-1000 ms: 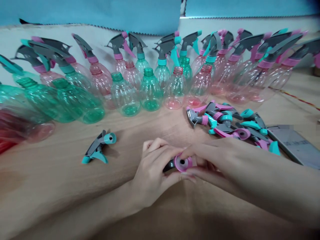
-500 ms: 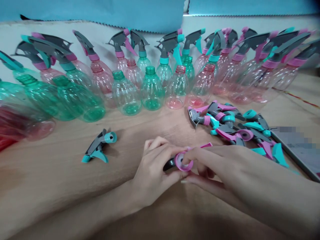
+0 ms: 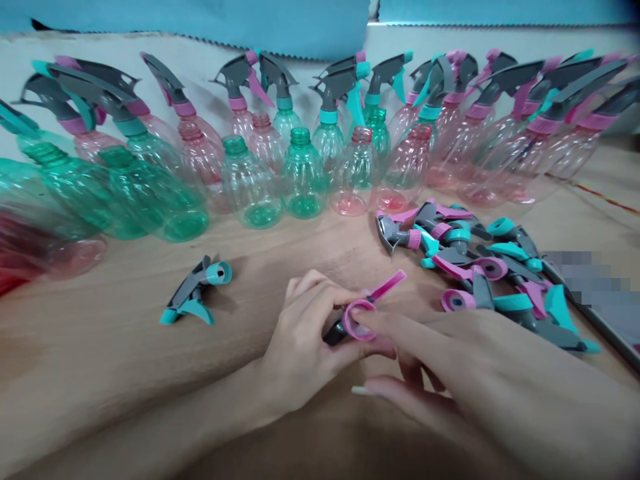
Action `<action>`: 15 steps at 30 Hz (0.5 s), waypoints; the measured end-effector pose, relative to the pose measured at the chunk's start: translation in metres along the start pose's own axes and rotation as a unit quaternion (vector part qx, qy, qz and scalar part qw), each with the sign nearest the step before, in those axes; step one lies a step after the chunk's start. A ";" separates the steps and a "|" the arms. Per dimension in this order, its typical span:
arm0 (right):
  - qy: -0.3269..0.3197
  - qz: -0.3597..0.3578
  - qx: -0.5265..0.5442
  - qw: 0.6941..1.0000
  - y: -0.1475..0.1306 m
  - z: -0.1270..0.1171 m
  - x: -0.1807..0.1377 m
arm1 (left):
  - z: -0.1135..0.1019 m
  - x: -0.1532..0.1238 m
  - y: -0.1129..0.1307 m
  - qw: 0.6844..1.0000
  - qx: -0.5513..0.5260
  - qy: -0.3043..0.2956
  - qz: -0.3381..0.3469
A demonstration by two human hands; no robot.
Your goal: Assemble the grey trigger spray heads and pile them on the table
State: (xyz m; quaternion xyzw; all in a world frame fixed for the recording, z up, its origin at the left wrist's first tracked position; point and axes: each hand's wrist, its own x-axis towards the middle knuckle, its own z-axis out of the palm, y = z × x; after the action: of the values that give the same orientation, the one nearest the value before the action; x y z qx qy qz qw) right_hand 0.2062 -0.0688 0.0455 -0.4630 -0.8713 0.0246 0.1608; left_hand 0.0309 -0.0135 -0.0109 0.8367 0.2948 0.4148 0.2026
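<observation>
My left hand [image 3: 303, 337] is closed around a grey and pink trigger spray head [image 3: 361, 331], its pink collar facing up toward me and its pink trigger pointing up and right. My right hand [image 3: 440, 353] has its index fingertip pressed inside that collar. The thumb of that hand stands apart below, and its other fingers are loosely bent, gripping nothing. Most of the sprayer body is hidden by my left fingers. To the left, a grey and turquoise spray head [image 3: 196, 293] lies alone on the table.
A pile of spray heads [image 3: 457, 235] lies to the right, beside a flat dark-edged device [image 3: 595, 313]. Behind stand rows of clear bottles, some open like the green-tinted one [image 3: 306, 177], others topped with sprayers [image 3: 329, 123]. More bottles [image 3: 183, 207] crowd the left of the wooden table [image 3: 125, 393].
The right thumb has dropped away from the collar, while the index finger stays in it. The held spray head has turned slightly, and its pink trigger shows more.
</observation>
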 end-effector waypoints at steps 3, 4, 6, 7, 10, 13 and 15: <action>-0.028 -0.030 0.009 0.999 0.003 -0.003 0.003 | 0.000 0.000 -0.001 1.000 -0.001 -0.008 0.004; -0.035 -0.037 0.003 0.999 0.005 -0.005 0.005 | 0.000 0.000 -0.002 1.000 0.000 -0.011 0.009; -0.013 -0.039 -0.027 0.999 0.007 -0.008 0.006 | 0.001 0.001 -0.003 1.000 0.001 -0.015 0.019; 0.002 -0.034 -0.043 0.999 0.007 -0.009 0.005 | 0.001 0.001 -0.003 1.000 0.002 -0.014 0.021; 0.037 -0.010 -0.050 0.998 0.003 -0.007 0.002 | 0.001 0.002 -0.001 1.000 -0.003 -0.001 0.011; 0.021 0.028 -0.013 0.999 0.000 -0.002 0.000 | 0.000 0.003 0.000 1.000 -0.007 0.009 0.007; -0.010 0.043 0.026 0.999 -0.001 0.000 -0.001 | 0.000 0.004 0.001 1.000 -0.005 0.015 0.004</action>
State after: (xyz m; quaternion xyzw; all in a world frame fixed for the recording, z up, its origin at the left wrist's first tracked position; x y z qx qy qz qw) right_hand 0.2059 -0.0696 0.0451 -0.4957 -0.8510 0.0594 0.1628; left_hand 0.0329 -0.0115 -0.0086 0.8303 0.2927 0.4296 0.2009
